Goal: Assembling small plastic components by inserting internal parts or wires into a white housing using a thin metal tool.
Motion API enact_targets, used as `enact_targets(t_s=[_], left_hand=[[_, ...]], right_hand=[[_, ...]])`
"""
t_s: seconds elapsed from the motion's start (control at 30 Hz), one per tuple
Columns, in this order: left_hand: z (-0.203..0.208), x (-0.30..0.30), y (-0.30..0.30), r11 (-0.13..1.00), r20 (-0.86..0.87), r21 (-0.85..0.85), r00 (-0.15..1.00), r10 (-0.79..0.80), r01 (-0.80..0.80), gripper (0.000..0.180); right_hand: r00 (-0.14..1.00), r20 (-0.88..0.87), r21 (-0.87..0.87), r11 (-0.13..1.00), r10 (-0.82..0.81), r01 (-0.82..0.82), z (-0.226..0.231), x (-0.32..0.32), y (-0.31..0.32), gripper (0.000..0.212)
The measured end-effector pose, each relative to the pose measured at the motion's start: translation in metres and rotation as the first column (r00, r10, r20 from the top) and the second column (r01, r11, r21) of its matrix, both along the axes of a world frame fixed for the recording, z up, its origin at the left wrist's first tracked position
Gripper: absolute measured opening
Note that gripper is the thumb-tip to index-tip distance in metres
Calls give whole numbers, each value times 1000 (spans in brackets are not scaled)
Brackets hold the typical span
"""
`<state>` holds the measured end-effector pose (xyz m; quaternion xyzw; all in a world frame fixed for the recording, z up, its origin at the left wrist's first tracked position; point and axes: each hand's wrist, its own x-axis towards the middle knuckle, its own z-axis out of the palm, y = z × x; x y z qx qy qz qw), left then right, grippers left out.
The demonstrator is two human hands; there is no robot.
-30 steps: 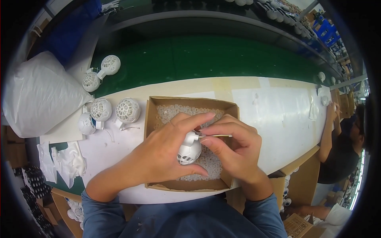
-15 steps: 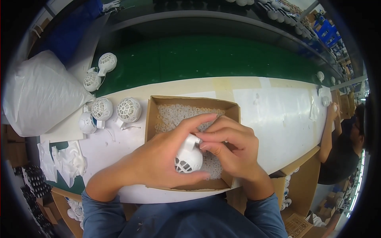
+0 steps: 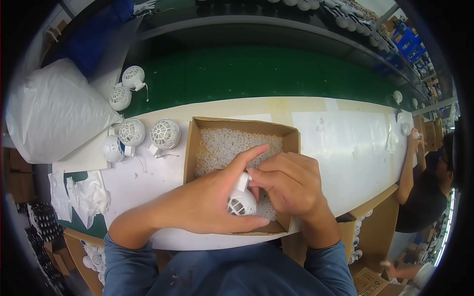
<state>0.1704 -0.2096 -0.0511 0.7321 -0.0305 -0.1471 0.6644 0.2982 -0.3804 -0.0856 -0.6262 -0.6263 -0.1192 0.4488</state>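
Observation:
My left hand (image 3: 205, 204) is wrapped round a white ball-shaped housing (image 3: 242, 204) with a cage-like grille and a short neck; it looks like a small handheld fan. The thumb and fingers of my right hand (image 3: 291, 185) are pinched together at the tip of that neck. Whatever sits between those fingertips is hidden. Both hands are above an open cardboard box (image 3: 190, 153) holding many small translucent rings (image 3: 222, 140).
Several similar white housings (image 3: 165, 133) stand left of the box, by a big white plastic bag (image 3: 54, 113). Torn white plastic (image 3: 89, 197) lies nearer. A green surface (image 3: 222, 74) spans the back. At right, a co-worker (image 3: 419, 192) works beside a large carton (image 3: 375, 232).
My right fingers have curled in tighter at the neck, and the housing has shifted slightly right. Another person's hand has come into view at the lower right.

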Motion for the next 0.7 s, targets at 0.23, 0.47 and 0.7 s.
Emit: enact_targets(t_s=[0.23, 0.47, 0.7], left_hand=[[11, -13, -2, 979, -63, 203, 998, -6, 19, 112], [42, -109, 70, 961, -24, 263, 997, -75, 79, 109], [40, -337, 87, 277, -185, 947, 432, 883, -162, 79]], right_hand=[[995, 49, -85, 993, 82, -77, 4, -5, 2, 28], [968, -244, -394, 907, 55, -150, 12, -21, 3, 26], [998, 24, -693, 718, -62, 61, -7, -25, 4, 17]])
